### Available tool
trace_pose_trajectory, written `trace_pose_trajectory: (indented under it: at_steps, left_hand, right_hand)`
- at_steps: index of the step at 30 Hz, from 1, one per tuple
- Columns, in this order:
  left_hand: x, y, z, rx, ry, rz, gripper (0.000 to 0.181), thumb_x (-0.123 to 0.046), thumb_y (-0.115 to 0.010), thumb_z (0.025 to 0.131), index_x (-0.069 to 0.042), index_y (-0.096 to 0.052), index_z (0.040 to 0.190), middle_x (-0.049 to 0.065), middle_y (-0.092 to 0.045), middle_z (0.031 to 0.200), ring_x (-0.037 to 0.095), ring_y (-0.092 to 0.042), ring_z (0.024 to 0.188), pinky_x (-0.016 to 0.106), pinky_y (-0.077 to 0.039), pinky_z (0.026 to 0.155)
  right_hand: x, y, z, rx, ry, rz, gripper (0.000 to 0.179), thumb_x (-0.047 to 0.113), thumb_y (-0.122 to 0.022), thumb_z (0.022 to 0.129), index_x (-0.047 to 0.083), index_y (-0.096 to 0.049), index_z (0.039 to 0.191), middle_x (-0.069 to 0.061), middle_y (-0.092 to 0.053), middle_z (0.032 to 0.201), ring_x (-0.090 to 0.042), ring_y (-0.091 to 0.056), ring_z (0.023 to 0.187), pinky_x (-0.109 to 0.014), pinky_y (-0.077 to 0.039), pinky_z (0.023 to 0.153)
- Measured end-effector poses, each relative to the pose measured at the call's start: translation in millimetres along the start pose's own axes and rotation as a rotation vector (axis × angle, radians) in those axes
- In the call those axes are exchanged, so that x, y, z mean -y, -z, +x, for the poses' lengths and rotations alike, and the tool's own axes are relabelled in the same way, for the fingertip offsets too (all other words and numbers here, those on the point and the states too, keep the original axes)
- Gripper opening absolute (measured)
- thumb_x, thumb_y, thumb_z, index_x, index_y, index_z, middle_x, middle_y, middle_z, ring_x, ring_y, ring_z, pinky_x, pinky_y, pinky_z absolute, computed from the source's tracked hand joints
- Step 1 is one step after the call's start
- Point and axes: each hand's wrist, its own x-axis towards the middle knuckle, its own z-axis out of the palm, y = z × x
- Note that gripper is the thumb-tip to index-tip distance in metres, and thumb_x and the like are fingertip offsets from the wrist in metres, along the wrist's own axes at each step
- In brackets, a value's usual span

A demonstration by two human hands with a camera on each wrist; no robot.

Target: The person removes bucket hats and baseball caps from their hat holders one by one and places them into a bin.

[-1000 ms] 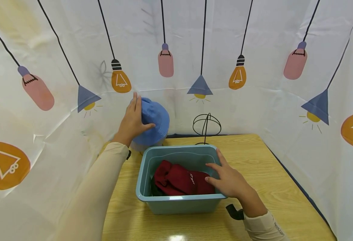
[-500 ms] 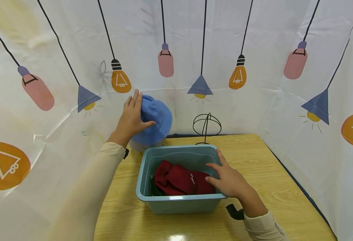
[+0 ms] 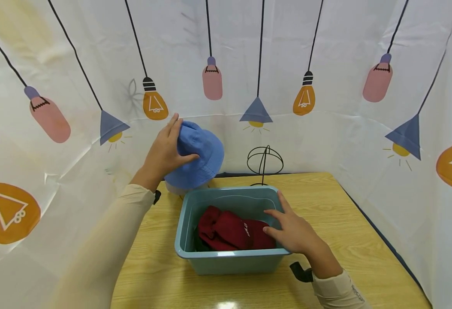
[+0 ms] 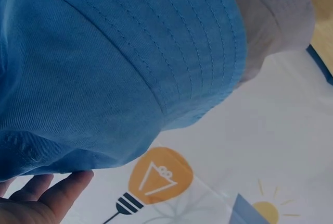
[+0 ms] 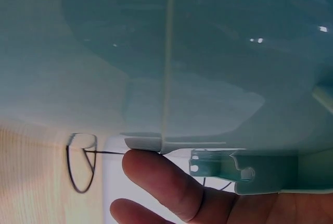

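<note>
In the head view my left hand (image 3: 165, 150) holds a light blue bucket hat (image 3: 206, 154) by its crown, thumb across the near side. The left wrist view shows the blue hat (image 4: 104, 67) from close by, fingertips against its crown. Under its brim a pale greyish hat (image 3: 176, 189) peeks out, mostly hidden; its brim (image 4: 291, 21) is plainer in the left wrist view. My right hand (image 3: 297, 231) rests on the right rim of a teal plastic bin (image 3: 233, 262), fingers spread. Inside the bin lies a dark red cap (image 3: 233, 229) with white lettering, over something dark.
Behind the bin, a black wire stand (image 3: 264, 161) with a round open top stands at the back of the wooden table (image 3: 311, 197). White sheeting (image 3: 226, 137) printed with lamps encloses the table at the back and sides.
The blue hat has shifted slightly up and right and tilted, coming away from the pale hat under it. My left wrist has swung a little left. The right hand and bin stay put.
</note>
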Motion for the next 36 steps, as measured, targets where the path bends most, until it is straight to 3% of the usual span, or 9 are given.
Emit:
trace_pose_trajectory:
  at_steps: [19, 28, 36]
  left_hand:
    - [-35.9, 5.1, -10.3, 0.017, -0.087, -0.074, 0.121, -0.052, -0.092, 0.074, -0.007, -0.026, 0.165, 0.007, -0.020, 0.173, 0.038, -0.034, 0.154, 0.054, -0.038, 0.120]
    - [-53.9, 4.2, -20.9, 0.057, -0.114, -0.112, 0.121, -0.054, -0.092, 0.073, -0.009, -0.026, 0.165, 0.005, -0.019, 0.174, 0.034, -0.034, 0.155, 0.052, -0.039, 0.119]
    - [-64.9, -1.6, -32.0, 0.115, -0.114, -0.123, 0.121, -0.057, -0.091, 0.073, -0.010, -0.028, 0.164, 0.004, -0.021, 0.173, 0.037, -0.043, 0.149, 0.055, -0.043, 0.115]
  right_hand:
    - [2, 1, -1.9, 0.005, 0.009, -0.002, 0.056, 0.049, -0.064, 0.100, 0.027, -0.056, 0.150, -0.008, 0.006, 0.176, -0.020, -0.068, 0.083, -0.039, -0.051, 0.066]
    - [0, 0, -0.9, 0.013, 0.001, -0.009, 0.064, 0.048, -0.063, 0.100, 0.029, -0.044, 0.159, -0.007, 0.007, 0.176, -0.019, -0.069, 0.087, -0.039, -0.051, 0.066]
    - [1, -1, -0.7, 0.005, 0.001, 0.010, 0.080, 0.051, -0.062, 0.100, 0.025, -0.025, 0.166, -0.006, 0.007, 0.176, -0.020, -0.069, 0.089, -0.037, -0.050, 0.065]
